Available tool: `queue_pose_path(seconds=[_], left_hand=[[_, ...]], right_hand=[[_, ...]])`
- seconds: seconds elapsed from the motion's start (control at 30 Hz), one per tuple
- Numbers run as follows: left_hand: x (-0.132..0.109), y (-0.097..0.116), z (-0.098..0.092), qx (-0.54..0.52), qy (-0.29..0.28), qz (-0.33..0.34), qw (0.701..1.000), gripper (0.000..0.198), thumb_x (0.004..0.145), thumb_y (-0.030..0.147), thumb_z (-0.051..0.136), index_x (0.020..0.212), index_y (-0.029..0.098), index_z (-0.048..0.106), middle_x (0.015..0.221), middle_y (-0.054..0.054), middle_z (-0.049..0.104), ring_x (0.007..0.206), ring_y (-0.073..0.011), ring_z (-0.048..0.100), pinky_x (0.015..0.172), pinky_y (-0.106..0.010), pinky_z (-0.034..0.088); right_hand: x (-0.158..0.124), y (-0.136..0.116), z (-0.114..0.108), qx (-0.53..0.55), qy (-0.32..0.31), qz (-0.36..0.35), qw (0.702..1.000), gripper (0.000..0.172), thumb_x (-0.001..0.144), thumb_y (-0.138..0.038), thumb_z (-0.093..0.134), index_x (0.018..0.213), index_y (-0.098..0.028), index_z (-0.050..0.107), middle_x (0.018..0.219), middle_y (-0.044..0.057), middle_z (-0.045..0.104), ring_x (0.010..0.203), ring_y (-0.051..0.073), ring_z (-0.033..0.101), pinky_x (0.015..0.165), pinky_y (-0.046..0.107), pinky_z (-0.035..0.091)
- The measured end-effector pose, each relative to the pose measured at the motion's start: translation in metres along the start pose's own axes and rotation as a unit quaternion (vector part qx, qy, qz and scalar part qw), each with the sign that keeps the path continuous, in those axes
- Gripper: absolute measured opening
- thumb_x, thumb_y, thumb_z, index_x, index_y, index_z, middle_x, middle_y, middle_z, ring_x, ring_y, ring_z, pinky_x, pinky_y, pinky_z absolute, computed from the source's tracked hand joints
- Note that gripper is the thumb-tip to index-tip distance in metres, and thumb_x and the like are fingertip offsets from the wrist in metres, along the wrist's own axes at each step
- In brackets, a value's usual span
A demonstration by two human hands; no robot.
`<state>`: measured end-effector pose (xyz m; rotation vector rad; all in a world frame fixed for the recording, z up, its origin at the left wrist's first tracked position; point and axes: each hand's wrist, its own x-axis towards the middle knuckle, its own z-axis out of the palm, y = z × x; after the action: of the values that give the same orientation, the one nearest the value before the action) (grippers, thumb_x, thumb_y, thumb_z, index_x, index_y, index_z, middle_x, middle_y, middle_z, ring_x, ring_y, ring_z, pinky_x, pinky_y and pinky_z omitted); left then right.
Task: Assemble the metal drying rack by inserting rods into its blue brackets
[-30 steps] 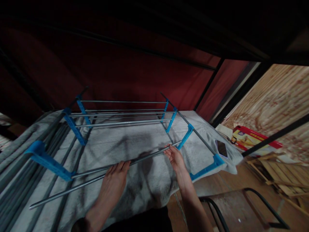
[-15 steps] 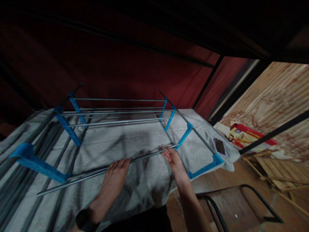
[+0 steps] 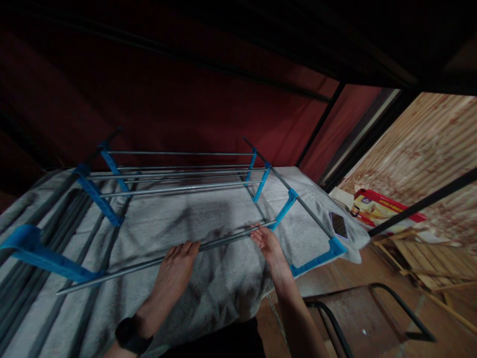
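Note:
A rack of grey metal rods and blue plastic brackets [image 3: 97,197] lies on a grey blanket [image 3: 208,219]. My left hand [image 3: 175,271] rests on a long metal rod [image 3: 149,262], fingers curled over its middle. My right hand [image 3: 265,240] holds the same rod near its right end, close to a blue bracket [image 3: 283,210]. The rod's left end [image 3: 61,292] lies loose below another blue bracket [image 3: 40,254]. A dark band is on my left wrist.
A phone [image 3: 338,225] lies on the blanket's right corner. Loose grey rods [image 3: 40,233] lie at the left. A red and yellow package [image 3: 380,210], wooden slats [image 3: 425,258] and a black chair frame [image 3: 376,313] are at the right. A dark red wall is behind.
The view has swung slightly right, so the left blue bracket sits nearer the frame's edge. Both hands stay on the rod, whose right end is a little closer to the bracket.

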<state>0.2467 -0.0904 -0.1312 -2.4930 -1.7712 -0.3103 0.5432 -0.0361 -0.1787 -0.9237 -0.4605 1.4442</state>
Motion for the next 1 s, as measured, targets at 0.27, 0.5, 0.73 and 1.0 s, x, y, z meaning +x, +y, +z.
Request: queue_pose_path(seconds=[0.27,0.5,0.73,1.0], left_hand=[[0.005,-0.005,0.007,-0.024,0.008,0.010,1.000,0.048,0.093,0.000,0.036,0.128,0.012,0.066,0.119,-0.013,0.070,0.103,-0.0263,0.067,0.098,-0.043,0.050],[0.017,-0.002,0.004,-0.050,0.002,-0.005,0.999,0.046,0.092,0.000,0.039,0.125,0.015,0.067,0.118,-0.012,0.069,0.106,-0.0270,0.065,0.099,-0.043,0.049],[0.017,0.019,-0.009,-0.061,-0.026,0.001,0.998,0.039,0.094,0.003,0.044,0.123,0.019,0.065,0.115,-0.008,0.068,0.107,-0.0239,0.062,0.100,-0.039,0.046],[0.013,0.027,-0.001,-0.015,-0.014,0.030,0.999,0.034,0.097,0.009,0.043,0.126,0.012,0.060,0.109,-0.012,0.067,0.102,-0.0255,0.062,0.094,-0.042,0.048]], right_hand=[[0.000,-0.003,0.001,-0.012,0.006,-0.010,1.000,0.016,0.073,-0.025,0.075,0.085,-0.019,0.068,0.086,0.002,0.076,0.081,0.017,0.072,0.085,0.031,0.058],[-0.011,-0.015,-0.008,-0.113,0.037,-0.011,0.993,0.021,0.071,-0.034,0.077,0.084,-0.020,0.069,0.089,0.004,0.076,0.079,0.017,0.072,0.079,0.030,0.059],[-0.021,-0.028,-0.057,-0.220,0.133,-0.137,0.956,0.038,0.063,-0.043,0.083,0.091,-0.020,0.070,0.090,0.001,0.073,0.080,0.017,0.068,0.077,0.031,0.056],[-0.045,-0.021,0.031,-0.531,-0.013,-0.325,0.782,0.036,0.092,-0.049,0.055,0.104,-0.019,0.071,0.108,0.011,0.073,0.102,0.028,0.066,0.093,0.044,0.050]])
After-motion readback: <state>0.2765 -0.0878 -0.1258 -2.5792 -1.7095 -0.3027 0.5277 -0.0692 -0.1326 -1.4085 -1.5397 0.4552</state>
